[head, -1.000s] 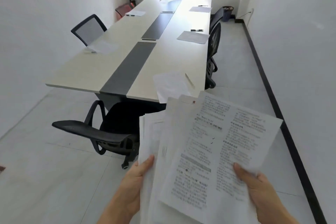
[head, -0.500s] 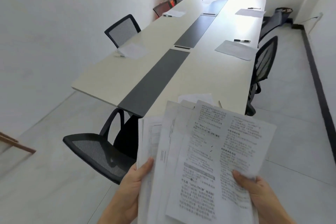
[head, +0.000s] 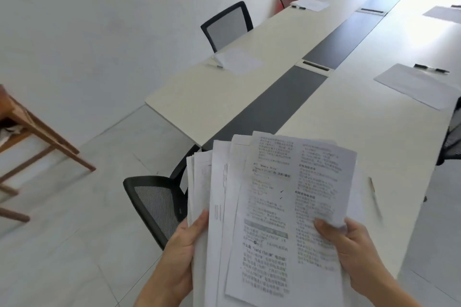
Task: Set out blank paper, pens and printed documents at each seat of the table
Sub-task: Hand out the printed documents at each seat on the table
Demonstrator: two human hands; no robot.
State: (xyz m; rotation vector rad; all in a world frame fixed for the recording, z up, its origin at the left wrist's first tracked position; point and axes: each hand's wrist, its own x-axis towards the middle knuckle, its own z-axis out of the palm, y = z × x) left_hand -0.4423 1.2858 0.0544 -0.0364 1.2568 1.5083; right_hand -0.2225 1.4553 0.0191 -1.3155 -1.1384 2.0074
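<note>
Both forearms rise from the lower edge. The left hand (head: 184, 252) curls round the left side of a fanned stack of white printed documents (head: 274, 207), thumb on top, and the right hand (head: 349, 244) pinches the top sheet. The stack's long axis runs away from the person, over the near end of the long white bench with a grey centre strip (head: 361, 119), where a blank white sheet (head: 419, 87) lies beside a black pen (head: 431, 68).

The top printed document (head: 287, 207) carries dense two-column print, too blurred to read.
</note>
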